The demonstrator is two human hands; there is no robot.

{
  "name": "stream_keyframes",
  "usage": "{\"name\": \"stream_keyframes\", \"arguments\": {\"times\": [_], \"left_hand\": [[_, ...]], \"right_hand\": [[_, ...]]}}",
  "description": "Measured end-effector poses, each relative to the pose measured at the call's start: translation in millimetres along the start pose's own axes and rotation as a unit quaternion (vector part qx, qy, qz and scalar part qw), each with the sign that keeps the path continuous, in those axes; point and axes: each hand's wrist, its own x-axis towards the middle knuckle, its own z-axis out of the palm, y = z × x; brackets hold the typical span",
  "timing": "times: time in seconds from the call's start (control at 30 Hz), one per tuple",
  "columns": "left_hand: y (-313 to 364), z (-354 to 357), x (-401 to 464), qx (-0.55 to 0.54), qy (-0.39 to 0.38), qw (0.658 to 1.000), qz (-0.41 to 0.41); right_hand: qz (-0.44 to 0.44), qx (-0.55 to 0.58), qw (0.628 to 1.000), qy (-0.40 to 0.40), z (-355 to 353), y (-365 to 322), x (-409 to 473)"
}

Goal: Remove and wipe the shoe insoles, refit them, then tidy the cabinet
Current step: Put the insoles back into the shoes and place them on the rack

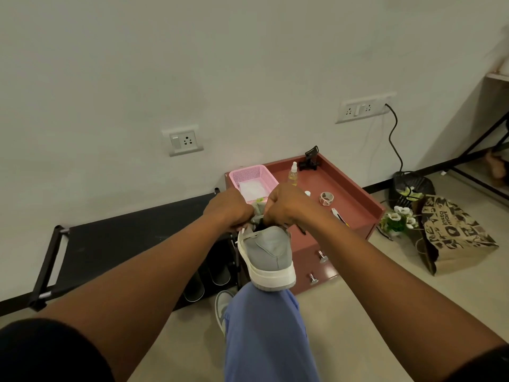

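A grey sneaker point(268, 252) with a thick white sole stood toe-down on the person's knee point(264, 301), which was clothed in blue fabric, with its opening turned up toward the hands. The left hand point(226, 209) gripped the left side of the shoe's collar, its fingers curled round the rim and laces. The right hand point(285, 205) had its fingers curled into the opening from the right side, gripping the tongue or something inside; what exactly it held could not be told. A second grey sneaker point(221, 307) lay on the floor just left of the knee, partly hidden by it.

Behind the hands stood a low reddish-brown cabinet point(355, 197) with two metal-knobbed drawers on its front. At the cabinet top's back left corner sat a pink plastic basket point(249, 173) holding something white. A small spray bottle point(293, 173) of yellowish liquid stood near the back edge, with a black clamp-like holder point(310, 159) just behind it at the back edge. A roll of tape point(326, 198) lay near the middle of the top, and a pen-like object point(339, 216) lay toward the front right edge.

To the cabinet's left, against the wall, was a black shoe rack point(115, 244) with dark shoes on its lower shelf. On the floor to the cabinet's right were white artificial flowers point(400, 217) and a printed brown paper bag point(454, 232).
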Motion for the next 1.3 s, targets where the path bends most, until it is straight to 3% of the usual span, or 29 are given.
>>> {"name": "stream_keyframes", "arguments": {"times": [0.2, 0.37, 0.57, 0.87, 1.0, 1.1, 1.17, 1.3], "left_hand": [[-5, 0, 2, 0.027, 0.016, 0.999, 0.009], [-6, 2, 0, 0.036, 0.036, 0.999, 0.008], [-8, 18, -8, 0.081, 0.119, 0.988, 0.065], [-10, 36, -13, 0.106, 0.161, 0.972, 0.132], [-10, 35, -12, 0.097, 0.161, 0.973, 0.136], [-13, 33, -14, 0.092, 0.155, 0.972, 0.148], [-14, 33, -15, 0.09, 0.156, 0.972, 0.152], [-17, 34, -17, 0.078, 0.164, 0.972, 0.147]], "right_hand": [[-0.038, 0.067, 0.995, 0.063, -31, -8, -7], [-0.052, 0.151, 0.987, 0.037, -49, -19, -16], [-0.052, 0.296, 0.953, 0.024, -41, -20, -23], [-0.118, 0.369, 0.917, 0.092, -43, -27, -22], [-0.105, 0.265, 0.955, 0.085, -28, -16, -14], [-0.064, 0.143, 0.987, -0.045, -18, -7, -13], [-0.044, 0.128, 0.988, -0.073, -12, -2, -13], [-0.098, -0.014, 0.985, 0.144, -9, 10, -2]]}}
